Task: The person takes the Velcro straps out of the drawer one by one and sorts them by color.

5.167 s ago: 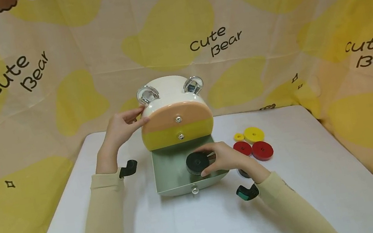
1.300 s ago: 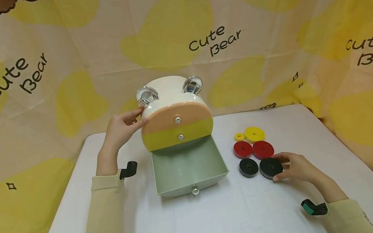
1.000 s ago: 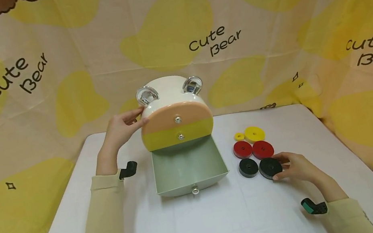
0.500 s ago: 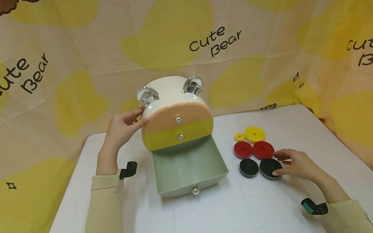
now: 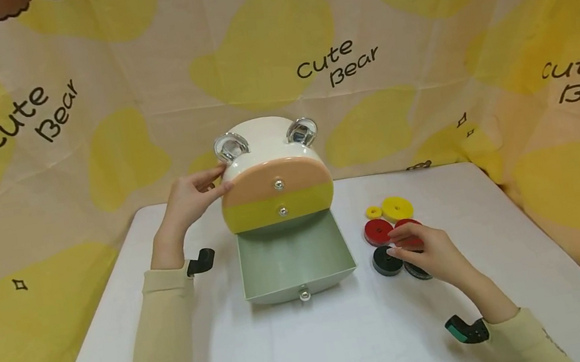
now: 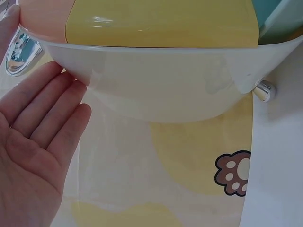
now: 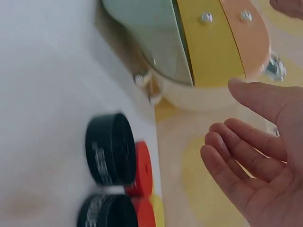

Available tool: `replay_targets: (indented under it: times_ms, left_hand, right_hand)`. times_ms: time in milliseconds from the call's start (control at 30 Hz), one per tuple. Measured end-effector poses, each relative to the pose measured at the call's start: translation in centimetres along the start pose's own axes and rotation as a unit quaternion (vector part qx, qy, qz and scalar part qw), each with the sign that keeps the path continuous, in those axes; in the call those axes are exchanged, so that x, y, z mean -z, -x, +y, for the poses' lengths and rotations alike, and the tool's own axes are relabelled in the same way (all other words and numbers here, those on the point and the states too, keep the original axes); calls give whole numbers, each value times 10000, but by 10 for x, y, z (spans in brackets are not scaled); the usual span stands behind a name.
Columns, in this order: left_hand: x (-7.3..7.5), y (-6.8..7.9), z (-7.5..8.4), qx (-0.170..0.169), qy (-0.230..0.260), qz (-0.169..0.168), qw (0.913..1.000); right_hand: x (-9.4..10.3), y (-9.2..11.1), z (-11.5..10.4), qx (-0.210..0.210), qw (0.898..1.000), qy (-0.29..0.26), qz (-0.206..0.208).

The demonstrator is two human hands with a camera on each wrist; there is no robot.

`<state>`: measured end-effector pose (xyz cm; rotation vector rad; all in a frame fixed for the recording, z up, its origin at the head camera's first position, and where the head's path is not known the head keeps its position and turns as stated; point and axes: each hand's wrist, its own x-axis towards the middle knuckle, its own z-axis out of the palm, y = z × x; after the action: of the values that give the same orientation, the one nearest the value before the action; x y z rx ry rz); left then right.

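A small frog-like chest of drawers (image 5: 266, 137) with silver ears stands mid-table. Its orange drawer (image 5: 276, 173) and yellow drawer (image 5: 299, 203) are shut, and the green bottom drawer (image 5: 295, 250) is pulled out and bare inside. My left hand (image 5: 188, 203) rests against the chest's left side, fingers straight, thumb at the orange front's edge. My right hand (image 5: 434, 250), holding nothing, hovers above the discs, thumb and fingers apart. Below it are a smaller black disc (image 5: 385, 262) and a larger black disc (image 5: 418, 271), partly hidden. Both show white lettering on their rims in the right wrist view.
Behind the black discs lie two red discs (image 5: 378, 232), one partly covered by my right hand. Farther back are a small yellow disc (image 5: 373, 212) and a larger yellow disc (image 5: 398, 208). A printed cloth (image 5: 256, 40) hangs behind the white table (image 5: 317, 354).
My right hand carried the larger black disc from the green drawer to the table, let go, and has now moved left over the black discs. My left hand has stayed at the chest.
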<state>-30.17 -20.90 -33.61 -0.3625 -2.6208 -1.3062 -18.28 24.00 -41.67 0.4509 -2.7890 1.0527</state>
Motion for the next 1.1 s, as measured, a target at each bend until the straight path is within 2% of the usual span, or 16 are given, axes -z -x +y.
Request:
replay_targets:
  times_ms: [200, 333, 700, 1100]
  left_hand:
    - [0, 0, 1, 25, 5, -6, 10000]
    - [-1, -1, 0, 2, 50, 3, 10000]
    - [-1, 1, 0, 3, 97, -10, 10000]
    - [-2, 0, -1, 61, 219, -55, 9997]
  right_hand:
    - [-19, 2, -26, 274, 9980, -553, -146]
    - [-31, 4, -37, 284, 9966, -731, -252]
    - [-61, 6, -56, 408, 9933, -932, -540]
    - [-102, 4, -65, 827, 9844, -1112, -1088]
